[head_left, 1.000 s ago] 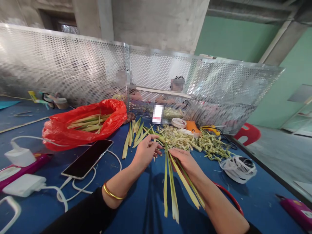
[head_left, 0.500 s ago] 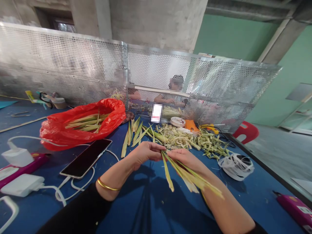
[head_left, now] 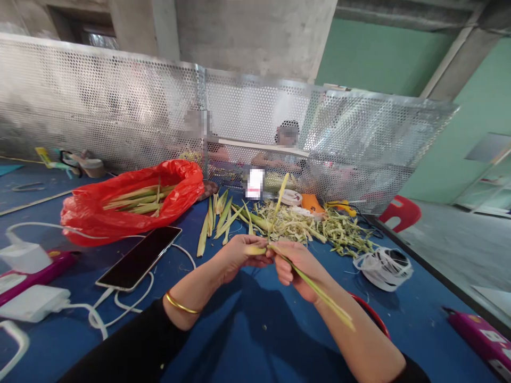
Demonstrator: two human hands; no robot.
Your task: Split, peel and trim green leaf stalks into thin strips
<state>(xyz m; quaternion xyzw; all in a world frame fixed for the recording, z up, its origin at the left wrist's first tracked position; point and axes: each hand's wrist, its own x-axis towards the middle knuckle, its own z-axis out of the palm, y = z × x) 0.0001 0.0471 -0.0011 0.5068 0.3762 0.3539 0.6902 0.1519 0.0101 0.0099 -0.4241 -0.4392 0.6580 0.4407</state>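
Note:
My left hand [head_left: 239, 256] and my right hand [head_left: 297, 266] meet above the middle of the table, both closed in a pinch on a small bunch of yellow-green leaf strips [head_left: 321, 295]. One strip points up and away from the fingers, another lies over the left fingers, and a longer one trails across the right wrist. The fingers hide the spot where the strips cross. Just beyond the hands lie loose leaf pieces [head_left: 224, 218] and a pile of shredded and braided leaf strips [head_left: 295, 221].
On the left are a red plastic bag [head_left: 133, 226] of leaves, a phone [head_left: 139, 258] and white chargers [head_left: 38, 303] with cables. At right sit a white ribbon roll [head_left: 385, 270] and a purple power strip [head_left: 481, 332]. A red rim [head_left: 377, 318] shows beside my right forearm. A perforated metal screen [head_left: 255, 106] stands behind.
The strips, which all hung towards me and to the right, now spread out: one points upward, one lies over the left fingers. The right fingers have curled, and a red rim has appeared.

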